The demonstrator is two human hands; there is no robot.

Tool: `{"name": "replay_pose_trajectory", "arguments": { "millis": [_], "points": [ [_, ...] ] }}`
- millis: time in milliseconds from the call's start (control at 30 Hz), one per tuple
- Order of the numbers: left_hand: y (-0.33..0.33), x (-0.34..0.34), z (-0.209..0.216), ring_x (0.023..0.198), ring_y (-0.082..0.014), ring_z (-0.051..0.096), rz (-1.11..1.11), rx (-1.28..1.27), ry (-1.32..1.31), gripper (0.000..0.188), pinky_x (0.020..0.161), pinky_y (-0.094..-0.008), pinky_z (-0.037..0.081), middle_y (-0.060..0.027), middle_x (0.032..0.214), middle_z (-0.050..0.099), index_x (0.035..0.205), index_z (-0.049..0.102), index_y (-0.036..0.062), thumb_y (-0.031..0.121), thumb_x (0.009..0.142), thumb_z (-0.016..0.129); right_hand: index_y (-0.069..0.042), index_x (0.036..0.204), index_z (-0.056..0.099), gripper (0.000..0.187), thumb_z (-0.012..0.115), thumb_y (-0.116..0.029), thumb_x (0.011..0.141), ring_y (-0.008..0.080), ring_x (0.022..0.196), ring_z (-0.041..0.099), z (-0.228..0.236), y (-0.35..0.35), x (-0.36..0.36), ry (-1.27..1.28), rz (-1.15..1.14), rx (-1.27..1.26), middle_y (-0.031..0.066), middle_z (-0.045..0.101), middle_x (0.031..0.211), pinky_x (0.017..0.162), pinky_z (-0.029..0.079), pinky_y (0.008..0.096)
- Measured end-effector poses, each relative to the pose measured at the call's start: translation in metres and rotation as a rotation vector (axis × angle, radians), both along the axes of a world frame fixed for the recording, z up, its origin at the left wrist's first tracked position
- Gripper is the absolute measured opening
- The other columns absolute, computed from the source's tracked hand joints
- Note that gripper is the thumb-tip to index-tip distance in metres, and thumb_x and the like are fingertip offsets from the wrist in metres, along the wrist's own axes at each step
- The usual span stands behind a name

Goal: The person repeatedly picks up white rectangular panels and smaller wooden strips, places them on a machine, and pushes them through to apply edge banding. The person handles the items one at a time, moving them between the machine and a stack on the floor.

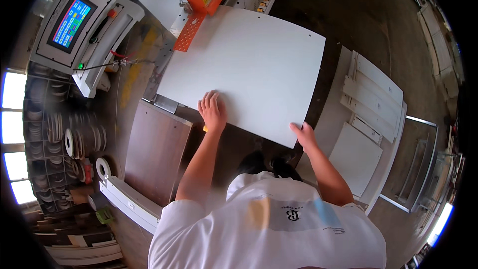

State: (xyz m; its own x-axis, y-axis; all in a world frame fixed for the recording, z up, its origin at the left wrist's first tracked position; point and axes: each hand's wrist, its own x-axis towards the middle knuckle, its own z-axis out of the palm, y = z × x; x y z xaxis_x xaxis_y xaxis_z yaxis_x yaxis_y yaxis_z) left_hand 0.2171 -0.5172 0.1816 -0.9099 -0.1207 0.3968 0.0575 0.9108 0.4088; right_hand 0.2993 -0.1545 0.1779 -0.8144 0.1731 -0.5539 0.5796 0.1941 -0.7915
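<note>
A large white panel (254,69) lies flat before me, its far left part at the orange guard of a machine. My left hand (213,110) rests on the panel's near edge with its fingers stretched out on the top face. Something small and yellow (205,128) shows beside that wrist; its kind cannot be made out. At the near right corner, my right hand (304,135) grips the panel, thumb on top, the other fingers mostly hidden below.
An orange perforated guard (190,32) juts from the machine. To the left stand a control console (74,22) with a lit screen and a brown board (154,149). White panels (373,99) are stacked at right; rolls of edging (77,144) fill a rack at far left.
</note>
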Motion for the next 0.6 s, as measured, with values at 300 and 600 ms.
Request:
{"name": "replay_pose_trajectory", "arguments": {
  "millis": [300,600],
  "points": [
    [0.091,0.006,0.027,0.102,-0.0360,0.062,-0.396,0.259,0.027,0.023,0.092,-0.0455,0.048,-0.0147,0.110,0.067,0.114,0.065,0.0047,0.007,0.091,0.065,0.001,0.117,0.064,0.055,0.058,-0.050,0.098,0.0210,0.089,0.071,-0.013,0.029,-0.006,-0.038,-0.202,-0.388,0.0114,0.070,0.096,0.074,0.054,0.0332],
    [0.172,0.151,-0.048,0.105,-0.0326,0.069,-1.055,-0.063,-1.237,0.032,0.090,-0.0398,0.054,-0.0135,0.120,0.070,0.122,0.066,0.0088,0.028,0.097,0.061,-0.005,0.122,0.064,0.052,0.058,-0.050,0.098,0.0197,0.088,0.073,-0.154,0.123,0.194,-0.367,-0.496,-0.308,0.0103,0.075,0.104,0.072,0.057,0.0333]
  ]
}}
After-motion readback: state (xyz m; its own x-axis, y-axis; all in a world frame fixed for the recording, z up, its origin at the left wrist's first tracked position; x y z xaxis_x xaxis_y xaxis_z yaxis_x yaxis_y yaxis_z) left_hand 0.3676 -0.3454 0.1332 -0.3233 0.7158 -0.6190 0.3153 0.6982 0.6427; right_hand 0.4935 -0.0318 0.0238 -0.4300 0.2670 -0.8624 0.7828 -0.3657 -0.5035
